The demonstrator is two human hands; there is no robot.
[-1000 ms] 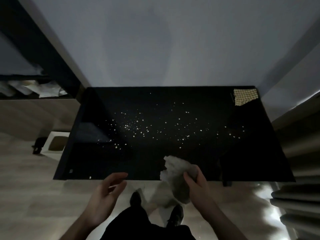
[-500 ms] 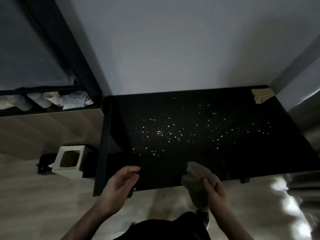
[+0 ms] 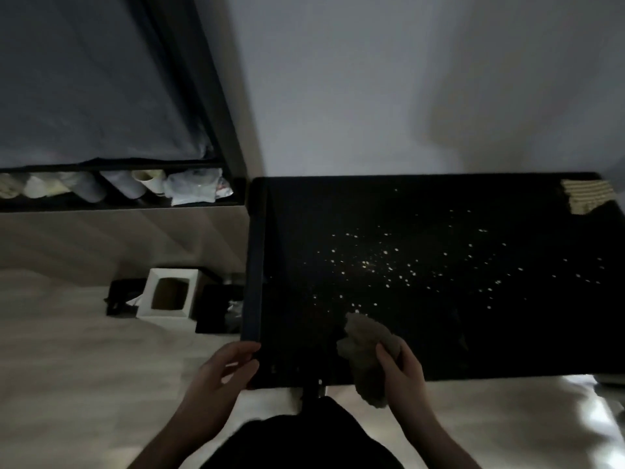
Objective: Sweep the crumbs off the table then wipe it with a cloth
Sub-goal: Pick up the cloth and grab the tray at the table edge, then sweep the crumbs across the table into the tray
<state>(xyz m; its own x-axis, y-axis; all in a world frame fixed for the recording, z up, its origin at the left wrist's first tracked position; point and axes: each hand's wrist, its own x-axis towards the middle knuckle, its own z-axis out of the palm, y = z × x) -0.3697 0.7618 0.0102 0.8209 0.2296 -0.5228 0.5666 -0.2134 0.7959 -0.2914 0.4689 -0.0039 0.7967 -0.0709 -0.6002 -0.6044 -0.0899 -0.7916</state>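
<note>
The black table (image 3: 439, 316) fills the right half of the view, its far edge against a pale wall (image 3: 372, 96). Small pale crumbs (image 3: 368, 264) lie scattered over its middle, thickest near the centre and thinning out toward 3 o'clock; a few sit just beyond the rag.

The right hand (image 3: 402, 370) is at the near edge of the table, at about 5 o'clock in the view. Its thumb and curled fingers pinch a crumpled grey rag (image 3: 363, 336), which bunches up above the hand onto the tabletop and hangs below the table edge as well. The left hand (image 3: 220, 374) is at the near left corner of the table, at about 7 o'clock, fingers loosely curled with the tips at the corner edge. Whether they actually grip the edge I cannot tell, as the hand is blurred.

At the far right corner of the table, about 2 o'clock, lies a folded checked cloth (image 3: 586, 194), well apart from both hands and beyond the crumbs.

On the floor (image 3: 67, 350) just left of the table stands a white open-topped bin (image 3: 169, 296), with dark things beside it too dim to make out. Behind it, at 9 to 10 o'clock, a low dark shelf (image 3: 118, 201) holds pale rolls and a crumpled bag (image 3: 194, 189). The person's dark clothing (image 3: 304, 434) shows at 6 o'clock.
</note>
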